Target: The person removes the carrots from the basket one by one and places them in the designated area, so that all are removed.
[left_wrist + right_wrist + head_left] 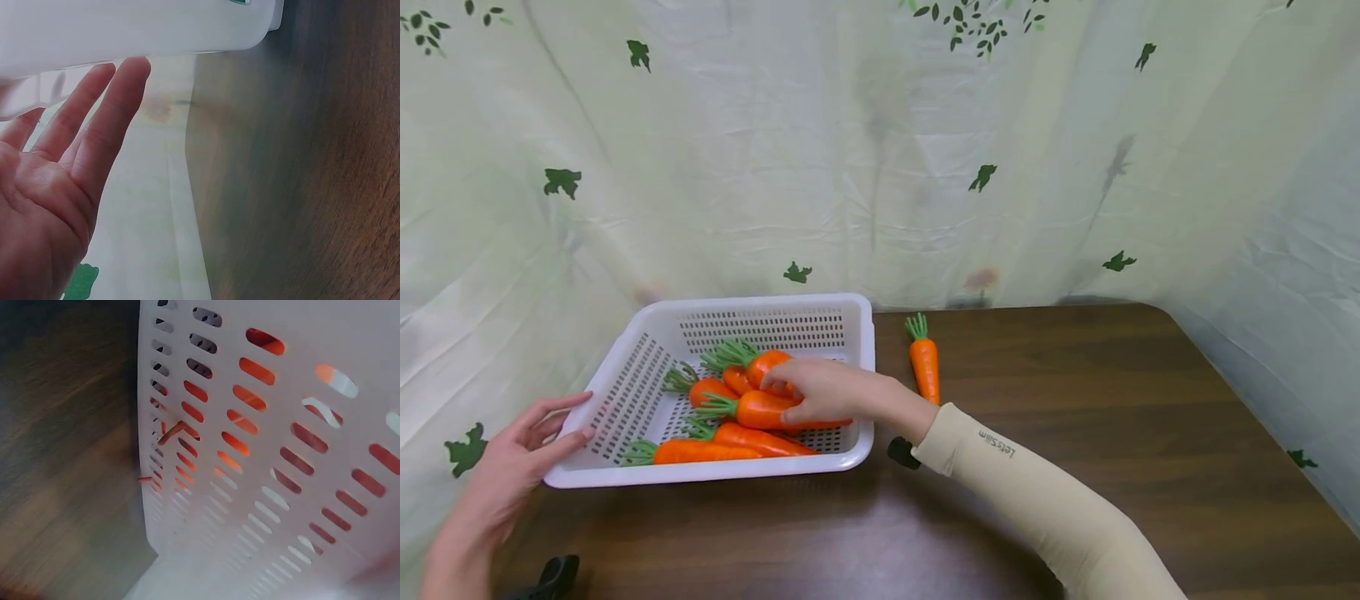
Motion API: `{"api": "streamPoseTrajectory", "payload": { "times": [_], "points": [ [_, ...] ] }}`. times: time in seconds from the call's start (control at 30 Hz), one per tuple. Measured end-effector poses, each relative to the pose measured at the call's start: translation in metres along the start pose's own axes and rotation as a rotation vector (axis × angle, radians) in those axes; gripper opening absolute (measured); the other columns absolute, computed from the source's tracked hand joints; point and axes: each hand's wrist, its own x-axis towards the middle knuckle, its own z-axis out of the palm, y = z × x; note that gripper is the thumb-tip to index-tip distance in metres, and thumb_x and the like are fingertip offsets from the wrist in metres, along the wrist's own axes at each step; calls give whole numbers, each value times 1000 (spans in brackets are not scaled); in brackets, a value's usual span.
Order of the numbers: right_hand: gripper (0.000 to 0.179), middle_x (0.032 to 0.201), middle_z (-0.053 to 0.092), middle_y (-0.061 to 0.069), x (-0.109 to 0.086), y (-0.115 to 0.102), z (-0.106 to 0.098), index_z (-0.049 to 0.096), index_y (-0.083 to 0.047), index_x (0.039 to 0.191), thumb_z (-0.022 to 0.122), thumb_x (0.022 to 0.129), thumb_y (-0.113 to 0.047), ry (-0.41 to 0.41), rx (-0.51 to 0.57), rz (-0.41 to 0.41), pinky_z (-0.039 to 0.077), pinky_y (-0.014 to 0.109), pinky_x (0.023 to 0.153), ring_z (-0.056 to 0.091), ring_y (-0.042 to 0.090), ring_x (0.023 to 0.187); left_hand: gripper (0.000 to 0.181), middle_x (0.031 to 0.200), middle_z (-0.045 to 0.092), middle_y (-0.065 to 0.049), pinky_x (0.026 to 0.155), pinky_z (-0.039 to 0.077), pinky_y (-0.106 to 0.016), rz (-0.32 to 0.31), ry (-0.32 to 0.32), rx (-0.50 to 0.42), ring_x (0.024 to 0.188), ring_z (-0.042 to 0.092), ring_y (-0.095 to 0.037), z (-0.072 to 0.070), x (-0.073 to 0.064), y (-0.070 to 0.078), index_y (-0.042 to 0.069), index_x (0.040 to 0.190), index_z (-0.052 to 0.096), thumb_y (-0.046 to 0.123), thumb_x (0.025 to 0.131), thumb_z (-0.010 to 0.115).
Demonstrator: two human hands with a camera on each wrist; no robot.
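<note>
A white slotted plastic basket [737, 473] stands on the table's left part, holding several orange carrots [707, 451] with green tops. My left hand [523, 446] touches the basket's left rim with fingertips and thumb. In the left wrist view, nearly straight fingers [125, 94] reach up to the basket's white underside [125, 37]. Inside the basket, my right hand [823, 390] curls its fingers and thumb round a carrot [769, 363] in the upper part of the pile. The right wrist view shows only the slotted wall [250, 481], with orange behind it; that hand's fingers are hidden there.
One more carrot [925, 367] lies on the brown wooden table [1075, 433] just right of the basket, its lower end behind my right forearm. A pale curtain [880, 167] with green leaf prints hangs along the table's back and sides. Thin brown tips [178, 430] poke through the basket wall.
</note>
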Motion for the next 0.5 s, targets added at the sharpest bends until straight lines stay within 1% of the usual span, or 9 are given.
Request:
{"api": "streamPoseTrajectory", "payload": {
  "times": [0.07, 0.13, 0.2, 0.27, 0.3, 0.33, 0.4, 0.43, 0.5],
  "points": [
    [46, 120, 60, -5, 4, 0, 1, 56, -14, 135, 70, 92, -24, -24, 2, 16, 41, 19, 95, 54, 9, 107, 50, 121, 48, 19, 68, 56, -26, 2, 2, 11, 87, 56, 11, 0, 0, 0, 34, 144, 47, 32, 97, 64],
    [47, 122, 60, -5, 7, 0, 1, 55, -15, 137, 69, 93, -25, -45, 3, 26, 40, 19, 96, 53, 8, 108, 51, 132, 49, 4, 69, 56, -25, 2, 5, 33, 88, 55, 13, 1, 0, 0, 35, 145, 46, 34, 97, 63],
    [47, 121, 59, -6, 10, 2, 2, 54, -15, 137, 69, 93, -24, -56, 11, 28, 40, 18, 96, 53, 8, 108, 52, 137, 47, -7, 69, 56, -26, 0, 5, 46, 88, 54, 13, 1, 0, 1, 35, 145, 45, 35, 97, 63],
    [47, 121, 59, -6, 13, 3, 3, 54, -15, 136, 69, 93, -23, -60, 19, 26, 40, 17, 95, 53, 7, 108, 52, 138, 46, -9, 69, 56, -26, 1, 1, 48, 88, 54, 12, 1, 0, 2, 35, 146, 45, 35, 97, 63],
    [47, 120, 59, -6, 14, 4, 3, 54, -14, 136, 69, 93, -22, -63, 24, 25, 40, 17, 95, 52, 7, 107, 53, 140, 44, -11, 69, 56, -26, 3, 0, 54, 88, 54, 13, 1, 1, 2, 35, 146, 44, 36, 97, 63],
    [47, 120, 59, -6, 15, 4, 3, 54, -14, 137, 69, 93, -22, -64, 26, 22, 39, 17, 95, 52, 7, 107, 53, 136, 47, -4, 69, 56, -27, 8, -2, 45, 88, 55, 12, 0, 1, 2, 34, 146, 44, 35, 97, 63],
    [48, 121, 59, -5, 16, 4, 3, 54, -13, 137, 69, 92, -20, -67, 28, 15, 39, 17, 95, 52, 8, 107, 53, 127, 49, 11, 69, 56, -27, 16, -7, 24, 89, 56, 11, -1, 0, 2, 33, 146, 45, 33, 97, 63],
    [49, 122, 59, -5, 17, 4, 3, 54, -13, 138, 69, 92, -19, -69, 24, 13, 39, 16, 95, 52, 8, 108, 52, 123, 48, 16, 68, 57, -27, 19, -9, 13, 88, 56, 11, -1, 0, 1, 32, 146, 45, 32, 97, 63],
    [50, 123, 59, -5, 18, 4, 4, 54, -13, 139, 69, 92, -18, -74, 18, 10, 39, 17, 96, 51, 8, 108, 52, 118, 48, 21, 68, 57, -28, 25, -8, -1, 88, 57, 10, -1, 0, 1, 32, 146, 46, 30, 97, 63]
  ]
}}
